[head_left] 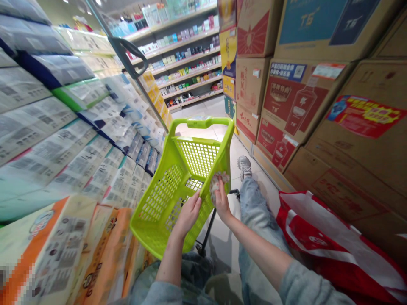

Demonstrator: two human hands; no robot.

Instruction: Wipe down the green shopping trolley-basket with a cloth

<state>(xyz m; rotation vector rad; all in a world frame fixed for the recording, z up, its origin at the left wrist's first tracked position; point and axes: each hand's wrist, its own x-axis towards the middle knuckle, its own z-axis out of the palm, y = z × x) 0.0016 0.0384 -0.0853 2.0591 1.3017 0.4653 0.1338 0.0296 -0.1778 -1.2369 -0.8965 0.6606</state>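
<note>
A lime-green plastic shopping basket (155, 233) with slotted walls leans tilted in front of me, its inside facing up. My left hand (188, 212) is closed over the basket's right-hand rim, thumb along the edge. Just right of it, my right hand (221, 202) presses a crumpled pale patterned cloth (224, 177) against the basket's outer side. The fingers lie over the cloth, and part of it is hidden beneath them. A dark metal leg with a caster (235, 192) shows below the basket.
Stacked paper packs (82, 156) rise on the left, with orange packs (101, 254) nearer me. Cartons (286, 101) line the right. A red-and-white bag (324, 245) stands beside my leg. Behind the basket are stocked shelves (190, 59) and a grey pole with a handle loop (135, 57).
</note>
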